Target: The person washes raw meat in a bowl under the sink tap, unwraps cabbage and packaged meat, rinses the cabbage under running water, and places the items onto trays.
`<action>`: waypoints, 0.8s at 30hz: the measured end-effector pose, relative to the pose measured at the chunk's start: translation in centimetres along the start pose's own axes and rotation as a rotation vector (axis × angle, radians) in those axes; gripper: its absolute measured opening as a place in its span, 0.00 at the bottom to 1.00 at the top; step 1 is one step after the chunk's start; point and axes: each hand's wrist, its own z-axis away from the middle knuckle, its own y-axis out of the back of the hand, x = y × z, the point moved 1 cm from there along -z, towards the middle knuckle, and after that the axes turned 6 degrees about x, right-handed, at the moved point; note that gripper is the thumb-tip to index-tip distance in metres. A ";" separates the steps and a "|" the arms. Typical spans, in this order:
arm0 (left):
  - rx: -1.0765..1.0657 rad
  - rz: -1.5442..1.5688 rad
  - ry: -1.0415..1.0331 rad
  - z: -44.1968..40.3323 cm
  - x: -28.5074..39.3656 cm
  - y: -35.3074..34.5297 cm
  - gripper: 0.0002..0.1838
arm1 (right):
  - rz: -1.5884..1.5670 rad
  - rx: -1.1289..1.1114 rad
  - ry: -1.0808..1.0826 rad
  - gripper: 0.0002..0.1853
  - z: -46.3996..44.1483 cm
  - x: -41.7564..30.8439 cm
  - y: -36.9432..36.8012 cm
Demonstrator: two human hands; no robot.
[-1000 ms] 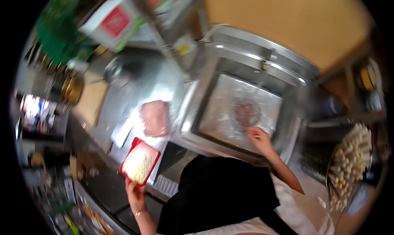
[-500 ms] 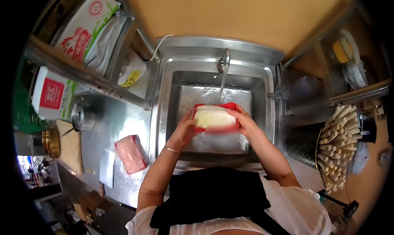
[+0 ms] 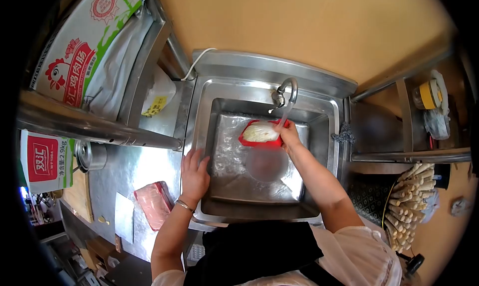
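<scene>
Over the steel sink, my right hand grips the right end of a small red tray. In the tray lies a pale, ribbed piece that looks like napa cabbage. Water from the curved faucet runs down at the tray's right side, by my right fingers. My left hand rests at the sink's left rim, fingers spread, with nothing in it. On the steel counter to its left is a red tray of pink meat, with a cleaver beside it.
A shelf with printed cartons overhangs the counter's left side. A metal can stands under it, near a wooden board. To the sink's right are a scouring pad, a shelf with a yellow-banded jar and a bundle of pale sticks.
My left hand has let go of the red tray and moved left to the sink's rim. The tray, now in my right hand alone, is farther from me, by the running water.
</scene>
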 end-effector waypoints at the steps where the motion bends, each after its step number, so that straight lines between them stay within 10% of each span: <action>1: -0.036 0.007 0.026 0.7 -0.4 -0.3 0.22 | 0.009 0.004 -0.003 0.27 -0.1 0.0 0.3; 24: -0.017 -0.069 0.122 2.5 -0.3 -1.8 0.12 | 0.143 -0.023 0.101 0.23 3.0 0.2 2.4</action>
